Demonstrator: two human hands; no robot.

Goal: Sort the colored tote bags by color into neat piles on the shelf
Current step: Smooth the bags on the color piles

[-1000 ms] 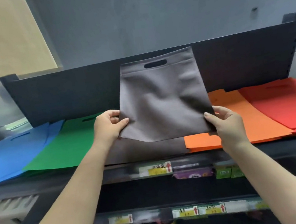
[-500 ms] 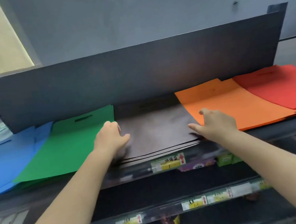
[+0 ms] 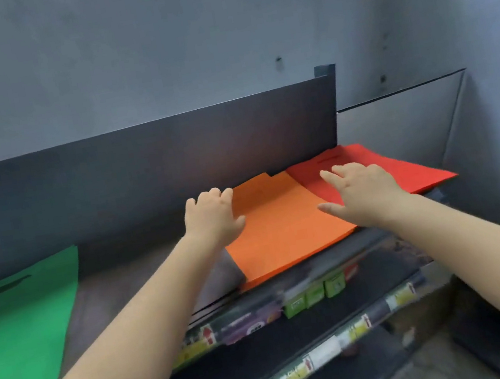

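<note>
- running along the wall, the dark shelf (image 3: 377, 236) carries the tote piles side by side under its tall back panel (image 3: 141, 173).
- green pile (image 3: 22, 330) lies flat at the far left, handle slot showing; grey pile (image 3: 121, 295) sits beside it, partly hidden by the left arm and blurred, so its edges are hard to judge.
- orange pile (image 3: 282, 233) lies between grey and red, its front edge seemingly hanging a little past the shelf lip; its right edge overlaps the red pile (image 3: 403, 171), which fans out slightly at the right end.
- left hand (image 3: 214, 218) rests at the orange pile's left rear edge, fingers curled over it, though whether they pinch it i cannot tell.
- right hand (image 3: 364, 194) lies spread and released across the orange-red seam.
- risk: pushing sideways could drag orange further over red or skew the thin sheets; a forward nudge might slide bags off the lip.
</note>
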